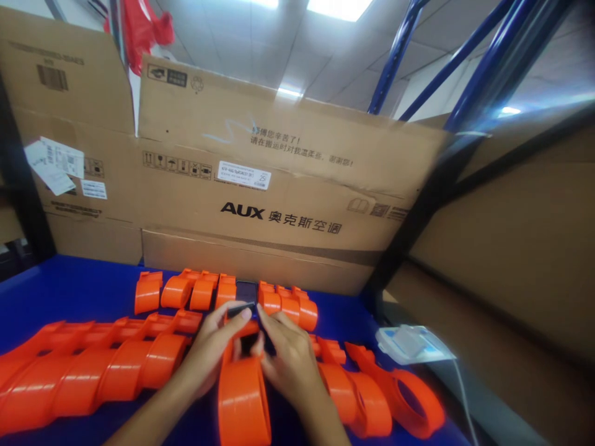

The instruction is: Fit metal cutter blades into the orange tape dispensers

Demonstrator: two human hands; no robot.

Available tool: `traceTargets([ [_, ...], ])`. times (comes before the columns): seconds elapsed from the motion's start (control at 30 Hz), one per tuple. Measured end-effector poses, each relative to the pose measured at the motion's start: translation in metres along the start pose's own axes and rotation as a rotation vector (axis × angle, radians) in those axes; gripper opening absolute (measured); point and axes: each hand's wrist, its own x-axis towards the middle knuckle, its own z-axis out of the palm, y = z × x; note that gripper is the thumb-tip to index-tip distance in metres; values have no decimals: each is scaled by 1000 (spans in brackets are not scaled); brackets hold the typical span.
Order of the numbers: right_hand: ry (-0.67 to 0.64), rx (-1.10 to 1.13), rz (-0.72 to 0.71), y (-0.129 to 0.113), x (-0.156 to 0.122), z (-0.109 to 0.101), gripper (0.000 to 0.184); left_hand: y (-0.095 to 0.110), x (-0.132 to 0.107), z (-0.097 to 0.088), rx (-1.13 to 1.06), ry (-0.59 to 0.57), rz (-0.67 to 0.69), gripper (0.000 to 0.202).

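Observation:
My left hand is closed, its thumb pressed on a small flat black piece at the top of an orange plastic ring part. My right hand closes on the same part from the other side, with its index finger near the black piece. The part's wide ring hangs toward me below both hands. My fingers hide the join between the black piece and the orange plastic. Just beyond my hands lies a dark rectangular item, partly covered.
Overlapping orange ring parts lie at left, more stand behind, and others lie at right. They rest on a blue surface. A cardboard sheet closes the back. At right are a white-blue box with a cable and a dark post.

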Motion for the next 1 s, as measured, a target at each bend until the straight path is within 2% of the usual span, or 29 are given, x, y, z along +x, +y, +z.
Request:
traceTargets([
  [0.3, 61, -120, -67, -2, -5, 10, 46, -4, 1, -3, -13, -35, -49, 44],
  [0.57, 86, -80, -73, -4, -5, 9, 50, -2, 2, -4, -33, -64, -62, 41],
  [0.8, 49, 188, 53, 0, 1, 0, 40, -1, 1, -4, 80, -26, 71, 39],
  [1.0, 82, 209, 131, -3, 1, -5, 38, -5, 1, -4, 215, -23, 165, 38],
])
